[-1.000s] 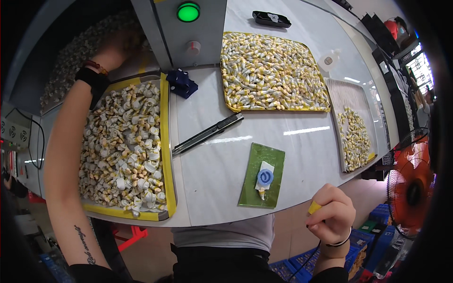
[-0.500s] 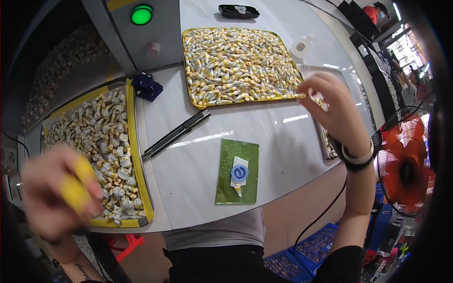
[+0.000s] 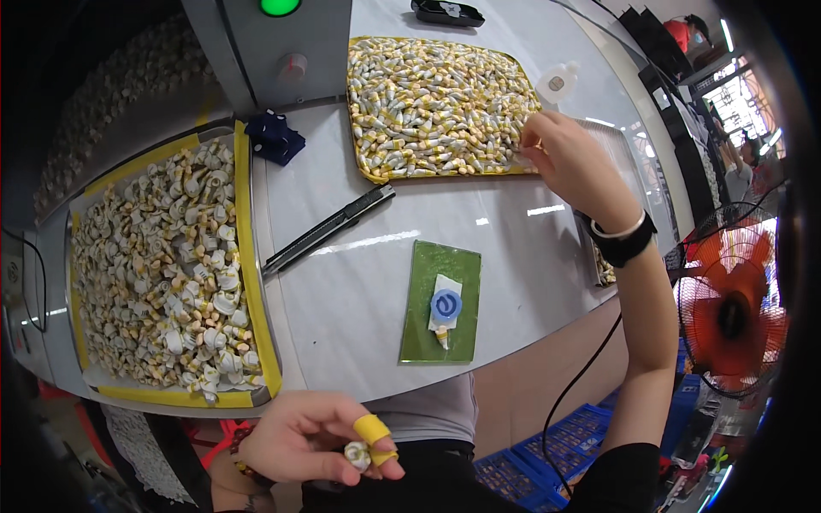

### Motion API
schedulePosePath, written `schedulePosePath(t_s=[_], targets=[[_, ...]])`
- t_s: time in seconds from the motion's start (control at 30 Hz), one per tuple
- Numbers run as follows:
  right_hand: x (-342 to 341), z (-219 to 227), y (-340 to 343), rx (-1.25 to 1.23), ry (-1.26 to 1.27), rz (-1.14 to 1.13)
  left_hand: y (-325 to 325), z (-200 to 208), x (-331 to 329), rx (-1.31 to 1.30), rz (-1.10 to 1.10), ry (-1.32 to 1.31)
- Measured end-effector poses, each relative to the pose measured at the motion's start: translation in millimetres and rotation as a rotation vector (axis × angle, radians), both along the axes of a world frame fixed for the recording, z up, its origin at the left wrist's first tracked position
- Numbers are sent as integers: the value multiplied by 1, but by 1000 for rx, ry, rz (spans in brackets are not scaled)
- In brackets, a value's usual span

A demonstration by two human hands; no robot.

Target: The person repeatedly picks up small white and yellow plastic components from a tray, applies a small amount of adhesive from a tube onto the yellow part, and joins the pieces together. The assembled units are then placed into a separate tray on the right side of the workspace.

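Note:
At the lower edge, my left hand (image 3: 308, 440) pinches a small white rounded piece (image 3: 357, 456) between the thumb and fingers wrapped in yellow tape. My right hand (image 3: 577, 162) is at the right edge of a yellow-rimmed tray (image 3: 445, 173) full of small white-and-yellow cone-shaped pieces. Its fingertips are drawn together there; whatever they hold is hidden. Between the hands lies a green mat (image 3: 462, 342) bearing a white pad, a round blue part (image 3: 445, 305) and one cone-shaped piece (image 3: 442, 339).
A taped tray (image 3: 272, 355) of white curled pieces stands at left. Nearby are a black cutter knife (image 3: 329, 229), a dark blue cloth (image 3: 275, 138) and a white bottle (image 3: 558, 83). A partly covered tray (image 3: 603, 265) sits under my right wrist; an orange fan (image 3: 733, 299) stands beyond.
My left hand has moved from over the left tray to the lower middle, where the white piece shows in it. My right hand has shifted slightly left, onto the cone tray's edge.

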State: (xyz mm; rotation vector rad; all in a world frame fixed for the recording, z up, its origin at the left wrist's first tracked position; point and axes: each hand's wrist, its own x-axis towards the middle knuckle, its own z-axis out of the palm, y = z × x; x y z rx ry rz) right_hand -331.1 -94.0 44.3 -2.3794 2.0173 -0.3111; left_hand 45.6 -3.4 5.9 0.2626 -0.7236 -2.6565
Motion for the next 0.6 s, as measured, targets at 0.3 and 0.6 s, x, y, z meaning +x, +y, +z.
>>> schedulePosePath(t_s=[0.3,0.6], targets=[[48,25,49,-28,-446,62,8,-20,-22,83,76,142],[83,25,88,282,-543,313,7,2,-29,51,145,-154]])
